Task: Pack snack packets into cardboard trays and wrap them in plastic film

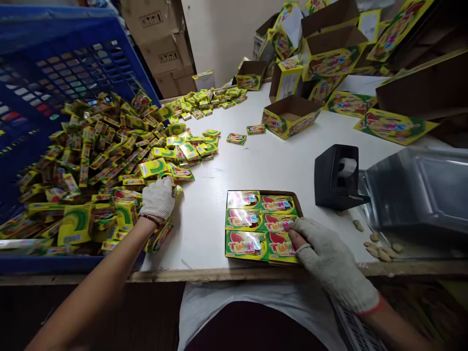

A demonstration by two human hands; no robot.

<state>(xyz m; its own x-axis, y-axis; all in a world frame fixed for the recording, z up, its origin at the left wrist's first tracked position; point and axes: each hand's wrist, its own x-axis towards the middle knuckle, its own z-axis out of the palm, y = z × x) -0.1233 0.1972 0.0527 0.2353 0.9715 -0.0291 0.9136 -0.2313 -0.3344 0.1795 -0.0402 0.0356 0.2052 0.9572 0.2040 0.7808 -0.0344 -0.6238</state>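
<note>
My left hand (158, 200), in a white knitted glove, is at the right edge of a heap of small yellow-green Twins packs (124, 146). Its fingers curl down among the packs, and what they grip is hidden. In front of me lies an open display box (299, 207), filled with neat rows of Twins packs (244, 219) showing watermelon pictures. My right hand (325, 253), in a glove that leaves fingertips bare, holds the box's right side, thumb and fingers together at the edge by the packs.
A blue plastic crate (87, 29) lies tipped at the left, spilling packs onto the white table (204, 214). Open empty Twins boxes (290, 114) pile up at the back right. A black tape dispenser (334, 178), a clear plastic bin (420, 190) and several peanuts (383, 253) are at the right.
</note>
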